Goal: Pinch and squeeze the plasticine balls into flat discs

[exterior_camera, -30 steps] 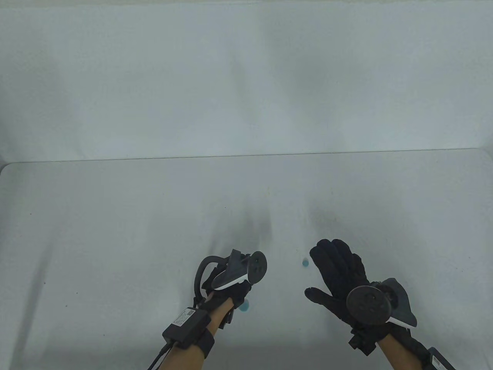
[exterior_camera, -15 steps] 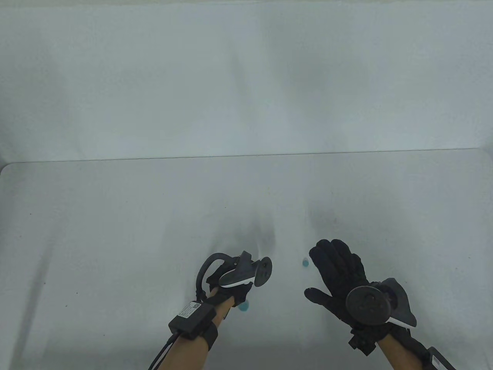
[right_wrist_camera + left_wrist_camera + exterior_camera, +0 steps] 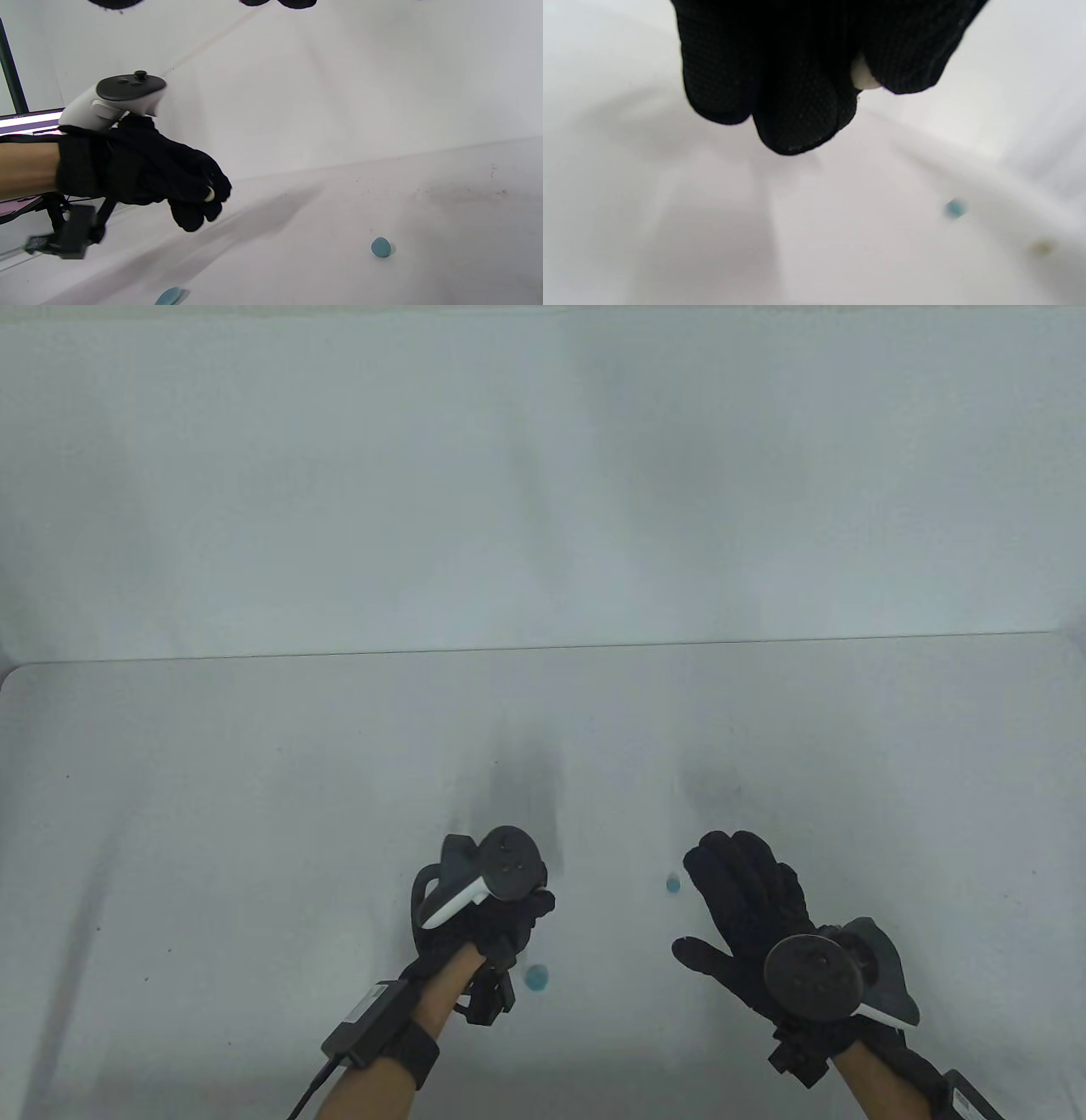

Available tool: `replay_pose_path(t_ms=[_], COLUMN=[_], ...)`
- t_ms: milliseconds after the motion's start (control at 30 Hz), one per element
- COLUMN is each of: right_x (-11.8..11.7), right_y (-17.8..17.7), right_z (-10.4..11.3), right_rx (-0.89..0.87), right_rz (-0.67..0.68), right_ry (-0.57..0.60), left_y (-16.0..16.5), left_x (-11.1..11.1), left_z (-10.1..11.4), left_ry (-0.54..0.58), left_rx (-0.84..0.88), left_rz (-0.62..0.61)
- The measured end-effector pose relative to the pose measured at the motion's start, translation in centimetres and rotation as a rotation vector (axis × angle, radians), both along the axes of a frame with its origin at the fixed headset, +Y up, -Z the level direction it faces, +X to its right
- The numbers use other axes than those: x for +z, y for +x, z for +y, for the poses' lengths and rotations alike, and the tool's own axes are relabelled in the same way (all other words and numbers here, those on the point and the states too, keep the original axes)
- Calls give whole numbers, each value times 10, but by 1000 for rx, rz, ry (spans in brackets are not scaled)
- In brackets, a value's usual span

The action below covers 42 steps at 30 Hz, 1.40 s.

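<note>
The left hand (image 3: 140, 178) pinched a white lump (image 3: 863, 78), seemingly plasticine, above the worktop (image 3: 254, 814); she needed even, turning squeezes. The right hand (image 3: 751, 920) lay spread beside one blue ball (image 3: 673, 885); another (image 3: 537, 977) sat nearer.

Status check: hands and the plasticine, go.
Left hand pinching a white piece, above the table. Right hand open, flat, holding nothing. Two blue pieces on the table. Nothing in the way.
</note>
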State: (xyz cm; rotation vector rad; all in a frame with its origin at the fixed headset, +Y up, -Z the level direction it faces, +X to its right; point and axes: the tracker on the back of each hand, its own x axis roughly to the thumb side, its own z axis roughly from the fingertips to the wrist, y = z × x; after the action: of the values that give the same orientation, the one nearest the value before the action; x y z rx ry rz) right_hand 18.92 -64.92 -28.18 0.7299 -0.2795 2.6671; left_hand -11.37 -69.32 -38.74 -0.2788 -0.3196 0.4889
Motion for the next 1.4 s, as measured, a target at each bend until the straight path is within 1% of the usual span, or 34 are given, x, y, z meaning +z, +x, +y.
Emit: replay_pose_path(t_ms=[100, 133, 200, 300, 333, 433, 500, 633, 667, 733, 800, 867, 933, 1000, 1067, 1133, 1200, 1400], right_x=[0, 0, -1, -1, -1, -2, -2, -3, -3, -3, -3, -3, -3, -3, -3, -3, -3, -3], right_y=[0, 0, 1, 1, 1, 1, 1, 1, 1, 1, 1, 1, 1, 1, 0, 0, 0, 0], right_z=[0, 0, 0, 0, -1, -1, -1, -1, -1, -1, -1, -1, -1, -1, -1, -1, -1, -2], right_rx=[2, 1, -3, -4, -1, -5, -5, -7, -6, -2, -5, -4, -3, -5, 0, -1, -1, 3], right_rz=[-3, -6, -7, -8, -10, -9, -11, -10, -10, -12, -10, -11, -12, -10, -10, -10, -10, -7], right_ry=[-4, -5, -9, -14, -15, -24, -27, -35, -36, -37, -38, -38, -33, -36, -38, -36, -36, -36], left_y=[-21, -28, -36, -44, -47, -53, -55, -60, -60, -62, -64, -66, -68, -68, -66, -64, -64, -65], left_x=[10, 14, 23, 35, 40, 49, 52, 58, 58, 57, 57, 57, 57, 56, 56, 56, 56, 57], left_z=[6, 6, 5, 1, -1, -6, -10, -18, -19, -21, -23, -26, -29, -34, -37, -36, -36, -33], left_ry=[-118, -162, -230, -306, -329, -388, -409, -430, -423, -370, -379, -356, -409, -451, -495, -521, -490, -417], left_rx=[265, 370, 523, 702, 775, 906, 956, 1001, 999, 960, 981, 973, 987, 1022, 1124, 1179, 1157, 1072], left_rz=[15, 26, 41, 34, 53, 88, 96, 138, 147, 175, 189, 250, 294, 251, 184, 152, 184, 215])
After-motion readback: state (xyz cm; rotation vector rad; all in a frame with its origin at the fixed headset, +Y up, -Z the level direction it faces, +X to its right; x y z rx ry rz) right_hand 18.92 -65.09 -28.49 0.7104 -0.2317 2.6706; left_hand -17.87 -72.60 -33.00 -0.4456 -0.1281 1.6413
